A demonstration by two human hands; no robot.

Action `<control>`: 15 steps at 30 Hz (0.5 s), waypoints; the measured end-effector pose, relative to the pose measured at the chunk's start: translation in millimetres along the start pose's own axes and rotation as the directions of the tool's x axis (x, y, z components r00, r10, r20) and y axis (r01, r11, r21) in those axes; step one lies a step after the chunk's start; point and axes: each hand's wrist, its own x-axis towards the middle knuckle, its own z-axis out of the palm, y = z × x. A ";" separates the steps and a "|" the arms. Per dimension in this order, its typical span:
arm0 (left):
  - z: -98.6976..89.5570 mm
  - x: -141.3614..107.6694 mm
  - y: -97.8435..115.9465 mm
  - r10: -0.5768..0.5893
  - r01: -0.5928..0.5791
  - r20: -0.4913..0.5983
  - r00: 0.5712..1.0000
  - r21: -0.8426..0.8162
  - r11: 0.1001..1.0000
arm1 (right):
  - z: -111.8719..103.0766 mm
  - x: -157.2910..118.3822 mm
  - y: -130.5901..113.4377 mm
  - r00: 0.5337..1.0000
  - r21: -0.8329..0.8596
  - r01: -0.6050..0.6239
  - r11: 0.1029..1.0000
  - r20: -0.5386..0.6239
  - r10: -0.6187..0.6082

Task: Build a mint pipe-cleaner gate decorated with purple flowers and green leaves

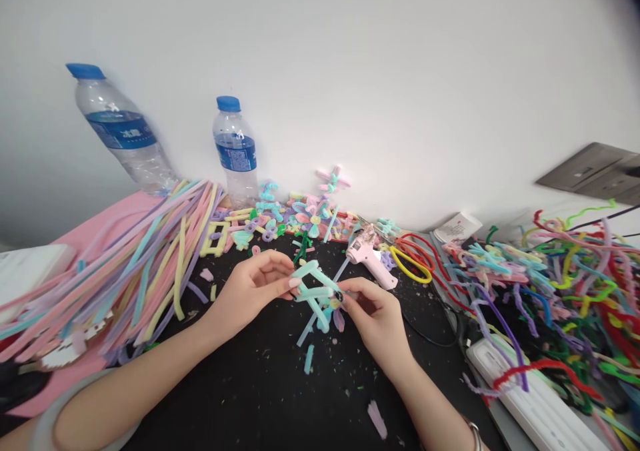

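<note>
Between my two hands is a light teal pipe cleaner shape (316, 294), bent into a star-like outline with crossing arms, held above the black table. My left hand (257, 288) pinches its left side between thumb and fingers. On the right side, my right hand (373, 308) grips it with thumb and forefinger. Below it, a pale blue stick (306, 331) and a small teal scrap (309, 359) lie on the table. Just behind my right hand rests a pink glue gun (371, 254).
Pastel pipe cleaners (160, 264) are heaped at left, tangled coloured ones (575, 291) at right. Two plastic bottles (237, 151) stand by the wall. Small pipe cleaner pieces (310, 218) line the back. A white power strip (535, 391) lies at the right.
</note>
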 end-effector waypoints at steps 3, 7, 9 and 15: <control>-0.4 2.7 -0.6 -0.066 0.067 0.020 0.998 -0.088 0.994 | 3.5 0.4 -2.4 0.991 0.161 -0.133 0.978 0.046 0.127; -0.7 3.5 -0.9 -0.106 0.104 -0.014 0.994 -0.102 0.989 | 5.5 0.4 -3.6 0.969 0.259 -0.245 0.934 0.099 0.227; -1.3 3.1 -0.8 -0.097 0.093 -0.037 0.995 -0.081 0.992 | 5.7 0.3 -2.3 0.958 0.276 -0.285 0.918 0.128 0.258; -3.7 3.3 -1.2 -0.053 0.053 -0.054 0.997 -0.001 0.999 | 5.6 0.9 3.1 0.932 0.322 -0.350 0.880 0.213 0.292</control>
